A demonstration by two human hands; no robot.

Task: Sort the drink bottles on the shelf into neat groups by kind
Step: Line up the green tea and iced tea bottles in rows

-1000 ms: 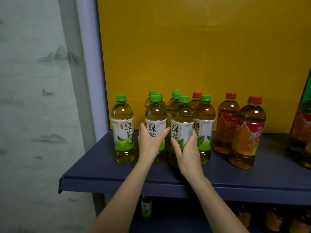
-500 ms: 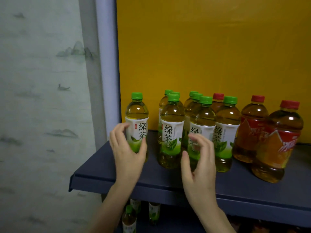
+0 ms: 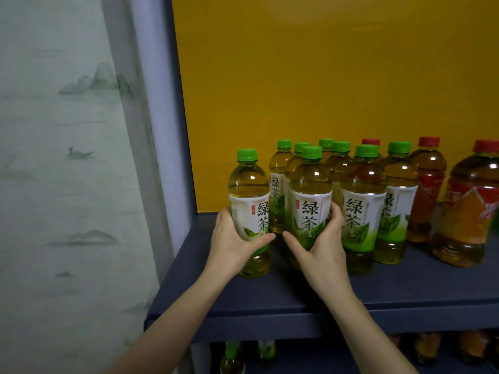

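Gripping two front-row green tea bottles, one in each hand.

Curling the left hand (image 3: 232,249) round the lower label of the leftmost green tea bottle (image 3: 249,201), thumb laid across its front; wrapping the right hand (image 3: 321,252) likewise round the neighbouring green tea bottle (image 3: 310,195), thumb at the left, fingers at the label's right edge. Upright, both, on the dark blue shelf (image 3: 297,300) near its left end, close together, thumbs nearly meeting in the gap. Just right, in the same front row, two more green-capped bottles (image 3: 361,206), with further green caps (image 3: 341,146) crowded behind. Farther right, red-capped tea bottles (image 3: 428,184), plus one red cap (image 3: 370,141) poking up behind the green group. Behind all, a yellow back panel (image 3: 324,76); at left, a pale upright post (image 3: 154,130) and landscape-print wallpaper (image 3: 54,157); below, more bottles (image 3: 232,357) on a lower level.
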